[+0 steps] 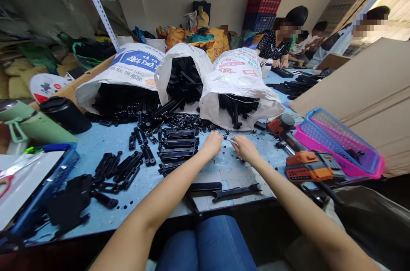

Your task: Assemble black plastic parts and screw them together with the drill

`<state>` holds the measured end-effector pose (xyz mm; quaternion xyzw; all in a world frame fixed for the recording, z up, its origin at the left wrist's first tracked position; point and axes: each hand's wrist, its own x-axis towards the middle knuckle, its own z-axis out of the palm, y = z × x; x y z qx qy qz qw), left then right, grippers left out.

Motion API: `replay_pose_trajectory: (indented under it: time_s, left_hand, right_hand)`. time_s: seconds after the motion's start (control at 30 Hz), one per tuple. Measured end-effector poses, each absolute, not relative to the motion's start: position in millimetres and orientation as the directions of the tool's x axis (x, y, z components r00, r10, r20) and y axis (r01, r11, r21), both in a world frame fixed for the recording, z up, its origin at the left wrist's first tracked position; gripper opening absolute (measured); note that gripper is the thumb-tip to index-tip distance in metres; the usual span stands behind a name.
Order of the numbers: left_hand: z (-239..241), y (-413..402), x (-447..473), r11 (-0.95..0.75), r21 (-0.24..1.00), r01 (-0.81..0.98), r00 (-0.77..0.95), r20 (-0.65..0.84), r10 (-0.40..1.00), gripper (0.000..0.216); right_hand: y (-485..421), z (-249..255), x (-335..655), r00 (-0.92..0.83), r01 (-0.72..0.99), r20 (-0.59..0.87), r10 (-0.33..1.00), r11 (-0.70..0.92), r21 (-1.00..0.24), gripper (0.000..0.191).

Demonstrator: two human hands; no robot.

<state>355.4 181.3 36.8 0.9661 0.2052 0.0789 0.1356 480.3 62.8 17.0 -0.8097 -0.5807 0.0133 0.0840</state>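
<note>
Left of the orange power drill (303, 167), a person's left hand (212, 144) and right hand (245, 150) curl, contents impossible to tell; farther left, stacked black pieces (178, 143) lie sideways, long axes toward the drill.

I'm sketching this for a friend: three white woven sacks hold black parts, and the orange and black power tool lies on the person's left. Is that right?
Not quite: in the head view, the orange and black power tool lies on the person's right. The three white woven sacks do hold black parts.
</note>
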Motion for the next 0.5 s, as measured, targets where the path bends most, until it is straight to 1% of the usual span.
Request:
replay_pose_trajectory:
  time_s: [0.13,0.2,0.23,0.3,0.37,0.43,0.5]
  left_hand:
    - [51.9,175.0,274.7,-0.873,0.29,0.393,0.868,0.195,0.456,0.03]
    - [52.9,172.7,224.3,-0.835,0.347,0.428,0.805,0.275,0.526,0.029]
    - [51.2,170.8,200.5,-0.813,0.366,0.453,0.781,0.276,0.56,0.029]
    - [45.2,164.3,161.6,-0.788,0.41,0.459,0.792,0.213,0.572,0.028]
    - [39.6,155.3,139.0,-0.781,0.43,0.454,0.823,0.133,0.552,0.026]
    - [38.3,146.6,132.2,-0.791,0.399,0.464,0.847,0.06,0.528,0.025]
    - [42.1,140.2,135.5,-0.814,0.318,0.485,0.86,-0.004,0.511,0.027]
  right_hand:
    - [112.9,9.1,493.8,0.326,0.926,0.045,0.944,-0.309,-0.218,0.019]
    - [117.2,8.3,489.7,0.335,0.912,0.039,0.941,-0.314,-0.264,0.017]
    - [114.4,9.7,485.9,0.342,0.904,0.042,0.939,-0.316,-0.289,0.018]
    - [101.4,15.7,474.9,0.345,0.888,0.054,0.937,-0.307,-0.343,0.021]
    - [81.8,24.9,459.9,0.324,0.876,0.063,0.944,-0.275,-0.397,0.022]
    - [59.5,34.2,442.5,0.266,0.819,0.048,0.963,-0.2,-0.537,0.022]
    - [38.2,40.8,425.4,0.199,0.69,0.016,0.98,-0.129,-0.712,0.025]
